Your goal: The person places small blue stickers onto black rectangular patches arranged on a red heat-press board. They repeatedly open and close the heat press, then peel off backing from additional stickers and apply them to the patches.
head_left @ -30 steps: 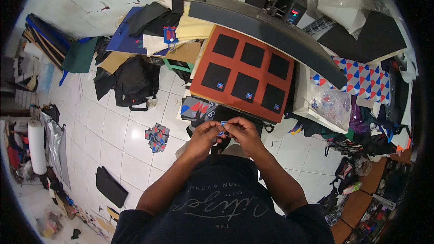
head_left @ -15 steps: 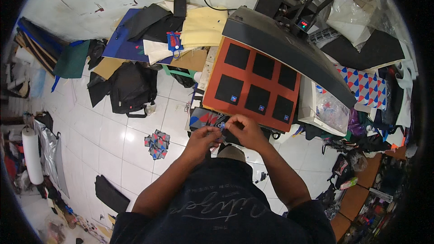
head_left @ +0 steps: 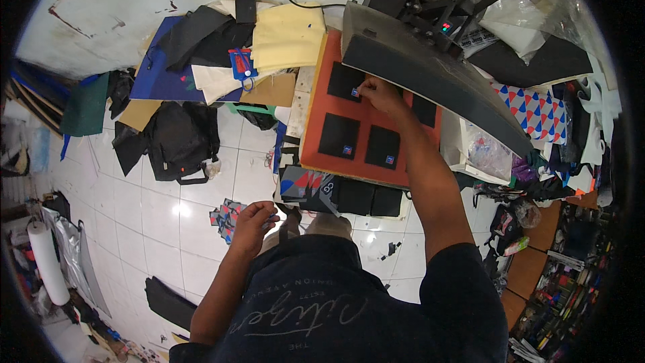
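My right hand (head_left: 384, 99) reaches under the raised upper plate (head_left: 430, 74) of a heat press. Its fingertips pinch a small blue label (head_left: 355, 93) at the lower right corner of a black fabric square (head_left: 342, 79). That square lies on the orange press pad (head_left: 316, 136) with several others. Two front squares, a black square (head_left: 338, 136) and its neighbour (head_left: 383, 146), each bear a similar label at the same corner. My forearm hides part of the pad. My left hand (head_left: 251, 227) is closed near my waist, with a small bluish piece, not clear enough to name, at its fingertips.
Grey, red and blue printed pieces (head_left: 302, 185) and black fabric (head_left: 366, 198) lie before the press. More printed pieces (head_left: 227, 218) are on the tiled floor, near a black bag (head_left: 183, 141). Yellow cloth (head_left: 285, 37) and a phone (head_left: 246, 3) lie left of the press.
My hands were together in front of the press and have parted. The right went forward to the far left square with a label; the left drew back toward my waist.
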The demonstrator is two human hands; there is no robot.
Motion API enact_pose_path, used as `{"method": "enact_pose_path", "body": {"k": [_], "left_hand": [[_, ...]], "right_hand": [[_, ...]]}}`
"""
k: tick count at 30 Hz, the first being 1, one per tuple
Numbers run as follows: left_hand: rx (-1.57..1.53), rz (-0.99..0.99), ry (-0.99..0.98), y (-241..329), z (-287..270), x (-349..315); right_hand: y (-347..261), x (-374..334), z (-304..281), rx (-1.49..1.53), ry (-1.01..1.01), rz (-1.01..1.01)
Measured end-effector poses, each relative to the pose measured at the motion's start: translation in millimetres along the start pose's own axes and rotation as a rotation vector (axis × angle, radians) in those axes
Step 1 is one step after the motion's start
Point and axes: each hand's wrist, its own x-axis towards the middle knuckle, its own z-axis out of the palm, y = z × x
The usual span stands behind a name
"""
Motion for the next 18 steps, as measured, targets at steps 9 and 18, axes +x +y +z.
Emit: {"method": "enact_pose_path", "body": {"k": [9, 18], "left_hand": [[-0.011, -0.041, -0.001, -8, -9, 6], [0.001, -0.039, -0.018, -5, -10, 4]], "right_hand": [[-46, -20, -8, -0.026, -0.044, 0.186], [-49, -20, -4, -0.073, 0.004, 0.21]]}}
